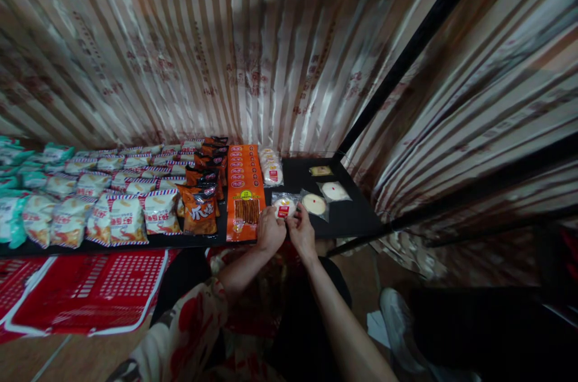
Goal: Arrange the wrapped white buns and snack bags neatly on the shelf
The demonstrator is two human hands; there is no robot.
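"What do you have on your end?"

"I see the left hand [271,232] and the right hand [301,234] close together, both clamped on a round white disc in clear plastic with a red label [283,208]. It's at the fingertips, over the near part of the flat black tabletop [295,172]; I can't tell whether it touches."

"And to the right of them?"

"I've got a round white disc in a clear wrapper [313,204] just beside the right hand, a second clear-wrapped white disc [335,191] farther out, and beyond both a small yellowish rectangular packet [320,171]."

"Ahead and left?"

"Just beyond my hands lies a long clear pack of white rounds [271,167]. Beside the left hand is a flat orange printed sheet [245,192], then orange-and-black glossy packets [198,211]. Lower left, below tabletop level, I make out a red plastic basket with a white handle [90,291]."
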